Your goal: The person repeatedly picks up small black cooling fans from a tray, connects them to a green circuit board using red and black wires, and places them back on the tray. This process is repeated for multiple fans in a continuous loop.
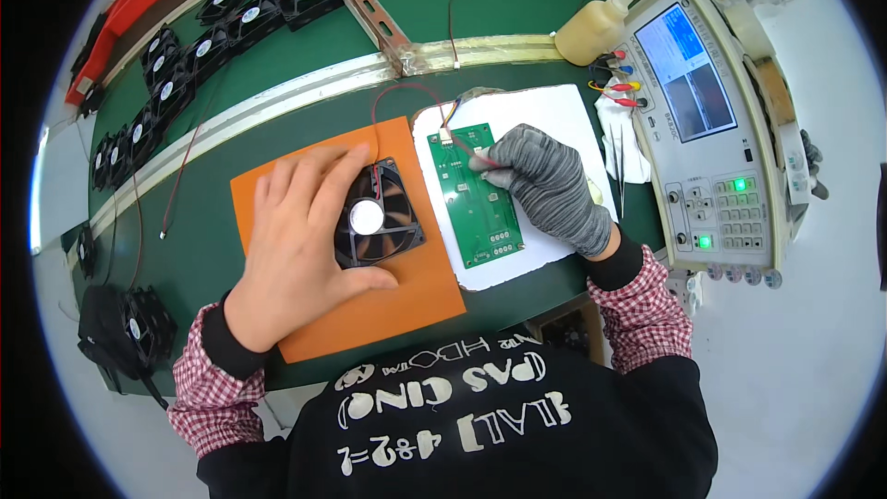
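A black square cooling fan (pixel 386 214) lies on an orange mat (pixel 397 294). My bare left hand (pixel 300 231) spans its left side, fingers at the top edge and thumb along the lower edge. Thin red and black fan wires (pixel 407 86) arc from the fan over to a green circuit board (pixel 480 217) on a white sheet. My right hand (pixel 550 185), in a grey striped glove, is pinched closed over the board's upper right part. A bit of the wire shows at its fingertips, close beside the white connector (pixel 446 137) on the board's top edge.
At the right stands a test instrument (pixel 688 65) with a lit screen and coloured leads. Tweezers (pixel 621 162) lie on a white cloth beside it. A yellowish squeeze bottle (pixel 591 30) stands behind. Several more fans (pixel 208 48) line the far left; a red bin (pixel 139 14) lies beyond.
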The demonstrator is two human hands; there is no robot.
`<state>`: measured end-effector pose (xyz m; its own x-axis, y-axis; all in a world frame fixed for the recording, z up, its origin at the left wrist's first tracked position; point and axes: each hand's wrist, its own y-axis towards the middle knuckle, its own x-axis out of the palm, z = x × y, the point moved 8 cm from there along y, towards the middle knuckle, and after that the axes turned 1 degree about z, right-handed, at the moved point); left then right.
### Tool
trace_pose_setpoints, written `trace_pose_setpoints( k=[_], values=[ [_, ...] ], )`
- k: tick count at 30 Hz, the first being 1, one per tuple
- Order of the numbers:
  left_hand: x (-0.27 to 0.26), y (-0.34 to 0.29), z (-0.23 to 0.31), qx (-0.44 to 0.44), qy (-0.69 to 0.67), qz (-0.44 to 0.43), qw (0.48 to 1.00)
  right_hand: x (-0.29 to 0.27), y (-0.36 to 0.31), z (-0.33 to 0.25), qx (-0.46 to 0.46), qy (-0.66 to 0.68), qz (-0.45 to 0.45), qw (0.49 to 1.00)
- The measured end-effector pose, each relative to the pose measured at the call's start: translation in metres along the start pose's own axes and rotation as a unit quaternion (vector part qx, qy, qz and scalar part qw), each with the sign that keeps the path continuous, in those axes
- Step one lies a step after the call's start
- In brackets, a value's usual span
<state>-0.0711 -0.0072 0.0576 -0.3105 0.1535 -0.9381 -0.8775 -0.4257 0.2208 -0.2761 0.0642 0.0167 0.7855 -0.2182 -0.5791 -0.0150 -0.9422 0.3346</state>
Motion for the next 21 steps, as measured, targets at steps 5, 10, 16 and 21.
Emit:
trace_pose_setpoints(
  k=[5,10,16,21],
  values=[
    [0.017,-0.002,-0.003,-0.046,-0.083,0.027,0.995,0.012,0.0,-0.018,-0.099,-0.171,-0.076,0.977],
    [-0.057,-0.012,0.048,0.095,0.109,0.17,0.975,0.005,-0.01,0.008,-0.031,-0.163,-0.067,0.984],
    [-0.095,-0.062,0.05,0.126,-0.171,0.239,0.947,0.012,-0.001,0.0,-0.091,-0.119,-0.044,0.988],
    [-0.048,-0.06,0.017,-0.065,-0.794,0.076,0.599,0.005,-0.002,0.003,-0.033,-0.097,-0.029,0.994]
  ],
)
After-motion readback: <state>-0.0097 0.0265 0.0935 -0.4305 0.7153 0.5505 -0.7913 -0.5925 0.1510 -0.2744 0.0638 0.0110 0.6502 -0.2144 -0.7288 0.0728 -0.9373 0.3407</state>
